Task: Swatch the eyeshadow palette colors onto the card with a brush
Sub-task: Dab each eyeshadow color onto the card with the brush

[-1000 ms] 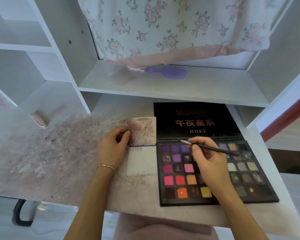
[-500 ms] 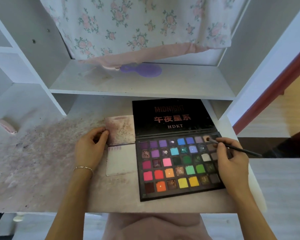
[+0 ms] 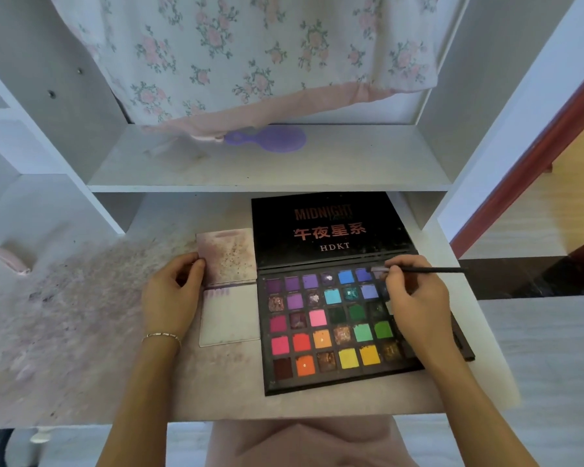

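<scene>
An open black eyeshadow palette (image 3: 331, 325) with several coloured pans lies on the desk, its lid (image 3: 327, 227) propped up behind. My right hand (image 3: 415, 298) pinches a thin black brush (image 3: 429, 270), whose tip rests in a top-row pan near the right. Left of the palette lies the folded card (image 3: 230, 315), its upper half stained, with small purple marks at the lower half's top edge. My left hand (image 3: 171, 294) holds the card's left edge.
The desk top (image 3: 81, 315) is smeared with pinkish powder on the left. A purple hairbrush (image 3: 270, 139) lies on the shelf above, under a hanging floral cloth (image 3: 250, 55). A pink object (image 3: 12, 261) sits at far left. The desk's right edge is close to the palette.
My right hand has gone from the palette's left top-row pans to those at the right and now holds the brush tip in one. The left hand stays on the card.
</scene>
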Action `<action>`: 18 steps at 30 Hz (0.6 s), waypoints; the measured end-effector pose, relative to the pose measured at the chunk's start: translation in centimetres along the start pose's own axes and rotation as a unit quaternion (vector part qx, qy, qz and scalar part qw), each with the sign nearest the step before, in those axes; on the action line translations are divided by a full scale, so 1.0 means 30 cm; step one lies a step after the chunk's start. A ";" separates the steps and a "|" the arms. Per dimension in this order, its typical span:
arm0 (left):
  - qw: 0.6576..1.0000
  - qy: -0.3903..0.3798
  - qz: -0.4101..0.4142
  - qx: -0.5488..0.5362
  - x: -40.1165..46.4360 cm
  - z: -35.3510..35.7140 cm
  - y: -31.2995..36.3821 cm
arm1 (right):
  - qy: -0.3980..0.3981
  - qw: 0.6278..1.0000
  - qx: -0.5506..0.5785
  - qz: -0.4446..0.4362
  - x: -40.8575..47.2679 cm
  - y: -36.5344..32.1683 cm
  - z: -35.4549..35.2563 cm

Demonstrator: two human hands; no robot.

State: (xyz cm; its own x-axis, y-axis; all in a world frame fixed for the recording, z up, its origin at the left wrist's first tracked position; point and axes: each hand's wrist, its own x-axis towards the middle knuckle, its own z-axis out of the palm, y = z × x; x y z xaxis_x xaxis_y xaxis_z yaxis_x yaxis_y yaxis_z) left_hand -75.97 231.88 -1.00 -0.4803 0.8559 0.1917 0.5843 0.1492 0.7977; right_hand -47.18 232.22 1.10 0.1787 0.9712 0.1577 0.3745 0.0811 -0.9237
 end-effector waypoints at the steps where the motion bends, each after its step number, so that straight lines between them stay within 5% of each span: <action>1: 1.000 0.001 0.000 0.004 -0.001 0.001 0.000 | -0.006 1.000 -0.014 0.004 0.007 0.001 0.004; 18: 1.000 0.001 -0.003 0.012 -0.001 0.002 -0.002 | -0.061 0.995 -0.082 0.001 0.049 0.002 0.010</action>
State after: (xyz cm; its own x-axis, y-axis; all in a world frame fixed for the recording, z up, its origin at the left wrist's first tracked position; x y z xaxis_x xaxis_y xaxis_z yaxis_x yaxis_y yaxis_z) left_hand -75.95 231.88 -1.10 -0.4858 0.8537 0.1877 0.5963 0.1667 0.7853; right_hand -47.17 233.73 1.16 0.0710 0.9922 0.1029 0.5191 0.0513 -0.8532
